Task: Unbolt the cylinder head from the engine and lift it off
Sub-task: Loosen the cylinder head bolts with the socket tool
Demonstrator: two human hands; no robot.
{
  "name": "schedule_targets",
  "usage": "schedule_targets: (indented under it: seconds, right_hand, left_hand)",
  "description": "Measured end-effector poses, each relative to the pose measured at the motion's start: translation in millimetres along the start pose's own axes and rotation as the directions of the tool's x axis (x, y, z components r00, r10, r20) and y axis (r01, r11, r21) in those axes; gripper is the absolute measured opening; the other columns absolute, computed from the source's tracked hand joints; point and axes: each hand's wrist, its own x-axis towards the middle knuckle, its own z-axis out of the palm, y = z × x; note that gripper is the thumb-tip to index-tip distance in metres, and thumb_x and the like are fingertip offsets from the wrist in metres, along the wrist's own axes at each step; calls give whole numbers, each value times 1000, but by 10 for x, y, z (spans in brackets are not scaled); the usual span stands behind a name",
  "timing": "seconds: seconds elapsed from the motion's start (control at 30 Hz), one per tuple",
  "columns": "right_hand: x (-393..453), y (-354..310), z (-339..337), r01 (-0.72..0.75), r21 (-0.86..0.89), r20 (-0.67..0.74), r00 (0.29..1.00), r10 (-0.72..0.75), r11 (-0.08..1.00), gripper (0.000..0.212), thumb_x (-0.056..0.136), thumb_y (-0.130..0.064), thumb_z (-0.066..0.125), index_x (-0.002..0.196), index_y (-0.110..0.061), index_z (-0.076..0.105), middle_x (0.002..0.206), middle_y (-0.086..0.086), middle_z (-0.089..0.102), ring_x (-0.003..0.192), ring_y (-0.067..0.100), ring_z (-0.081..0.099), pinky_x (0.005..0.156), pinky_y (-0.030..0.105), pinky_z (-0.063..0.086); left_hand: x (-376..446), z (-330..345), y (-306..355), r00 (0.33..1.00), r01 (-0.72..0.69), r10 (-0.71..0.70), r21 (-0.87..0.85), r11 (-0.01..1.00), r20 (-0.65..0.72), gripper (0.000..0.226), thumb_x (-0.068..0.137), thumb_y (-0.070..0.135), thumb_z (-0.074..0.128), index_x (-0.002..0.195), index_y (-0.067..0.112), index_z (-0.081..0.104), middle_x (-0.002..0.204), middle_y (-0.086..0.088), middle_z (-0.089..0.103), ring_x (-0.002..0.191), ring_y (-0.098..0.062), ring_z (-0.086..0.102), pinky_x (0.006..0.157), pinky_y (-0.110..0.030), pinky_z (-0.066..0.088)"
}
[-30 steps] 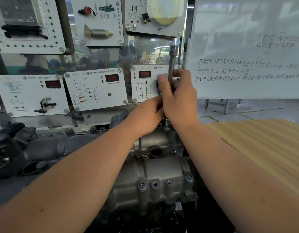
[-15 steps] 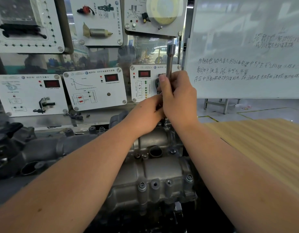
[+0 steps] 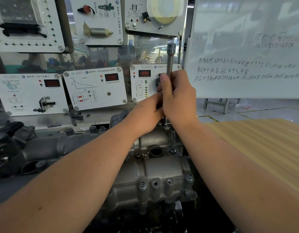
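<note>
Two bare forearms reach in from the lower edge and meet above the far end of the cylinder head (image 3: 155, 167), a cast grey metal block with a dull, rough skin, rounded humps and a round open hole on top; it sits bolted on the engine at the centre of the view. Compared with half a second before, the steel tool (image 3: 170, 59) stands at almost the same height and tilt, and both hands have stayed clasped on it; only the view has shifted slightly. At far left lies a dark cast pipe part (image 3: 32, 153) with a round mouth. Behind, white instrument panels (image 3: 95, 88) carry red displays and printed diagrams. The left hand (image 3: 145, 113) is wrapped low round the shaft, its fingers hidden behind the right hand. The right hand (image 3: 179, 100) grips the shaft higher up, fingers curled, thumb pressed along the metal. The tool is a smooth, shiny round bar with a thicker socket end on top, nearly upright, its lower tip reaching a bolt at the far edge of the head. Hex-headed bolts (image 3: 143, 184) line the near flange. At right, a whiteboard (image 3: 246, 47) bears handwriting above a pale ribbed wooden desk (image 3: 263, 148).
</note>
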Motion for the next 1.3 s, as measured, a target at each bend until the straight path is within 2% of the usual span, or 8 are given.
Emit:
schedule_targets:
  seconds: [0.17,0.33,0.43,0.57,0.67,0.87,1.1,1.3]
  right_hand:
    - [7,-6,17,15,-58,8,1000,-14,998,32,109,-31,40,109,-12,66,82,-11,65,75,9,63,68,28,48]
    - [3,5,-1,-6,8,6,1000,6,1000,18,104,-40,51,114,-25,51,84,-9,72,77,4,66,65,20,49]
    - [6,2,-4,9,-19,2,1000,-9,1000,18,104,-37,52,109,-20,53,85,-4,72,79,12,67,69,34,54]
    - [2,-16,2,19,-60,-4,1000,-19,998,28,107,-32,41,106,-14,63,83,-10,67,77,14,65,73,38,54]
    - [4,-15,7,-5,-31,-8,1000,5,1000,30,108,-32,40,109,-12,63,86,-7,70,79,15,67,74,38,54]
    - [3,9,-3,10,-5,-12,1000,-10,1000,18,103,-37,54,109,-20,53,86,-4,72,79,11,68,70,33,54]
    - [-3,-13,8,10,-25,-24,1000,-10,1000,30,108,-32,41,108,-11,63,85,-7,70,77,13,66,74,37,53]
    - [4,18,2,22,-2,0,1000,-22,1000,19,103,-38,54,110,-20,53,85,-6,72,77,7,66,64,21,49]
  left_hand:
    - [-22,-7,5,1000,7,-7,-12,1000,14,30,106,19,45,89,44,50,77,9,64,59,5,57,53,-9,40]
    - [-14,-2,13,1000,-3,3,5,1000,3,30,103,16,48,91,43,49,83,16,63,76,10,59,61,-5,42]
    - [2,2,-2,1000,5,-5,-13,1000,-3,23,100,14,51,103,36,52,88,17,64,80,13,59,64,-5,43]
    - [1,7,-7,1000,13,-13,-29,1000,10,27,104,20,46,90,42,52,87,2,70,78,-5,62,65,-18,46]
    - [-8,1,-7,1000,6,-6,-14,1000,18,31,105,20,46,87,44,51,81,5,68,69,-3,60,59,-13,44]
    - [-4,2,2,1000,5,-5,-17,1000,5,32,99,13,51,99,45,49,89,20,63,87,11,59,67,-5,44]
    - [-14,-8,1,1000,23,-23,-20,1000,16,28,105,22,46,89,43,52,84,5,68,69,2,61,58,-15,46]
    - [-7,-12,13,1000,7,-7,-47,999,8,26,99,12,51,103,37,52,87,19,64,81,13,61,64,-6,43]
